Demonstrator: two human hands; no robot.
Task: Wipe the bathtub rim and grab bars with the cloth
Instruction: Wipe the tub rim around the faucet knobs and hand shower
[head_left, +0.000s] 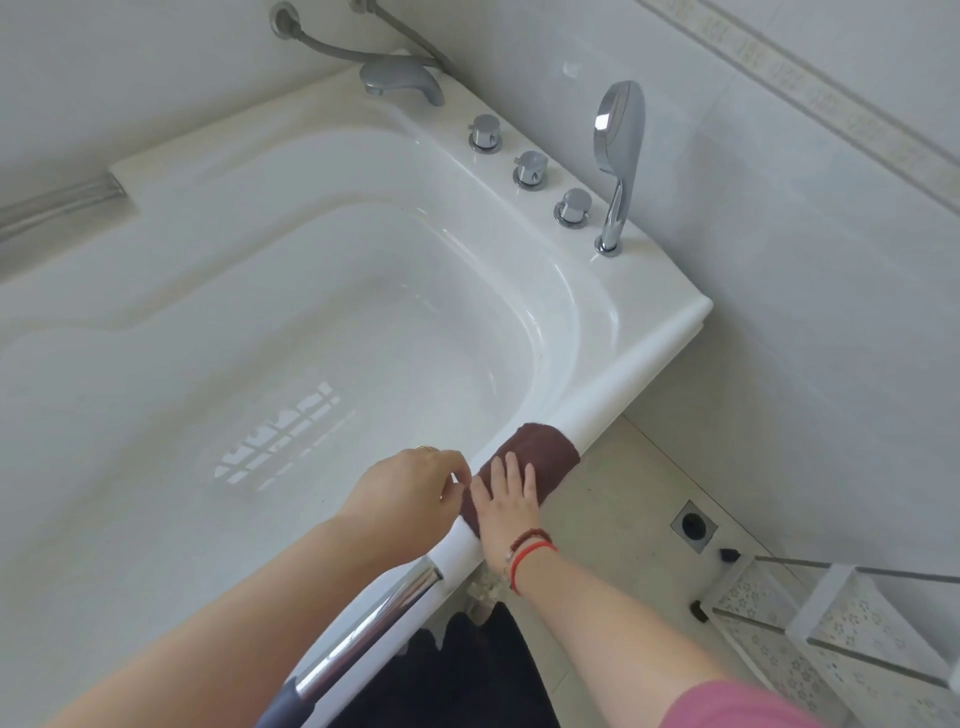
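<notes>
A dark brown cloth (543, 444) is draped over the white bathtub rim (628, 382) on the near side. My right hand (506, 501) lies flat on the cloth with its fingers spread, a red bracelet on the wrist. My left hand (410, 488) is just left of it on the tub's inner side, fingertips pinching the cloth's edge. A chrome grab bar (374, 618) with a dark grip runs along the near rim below my hands. A second grab bar (60, 205) sits on the far rim at the left.
On the tub's end ledge stand a chrome spout (402, 78), three knobs (530, 169) and a hand shower (618, 145). A floor drain (693, 526), a white patterned rack (831, 623) and a dark mat (467, 675) lie on the tiled floor at right.
</notes>
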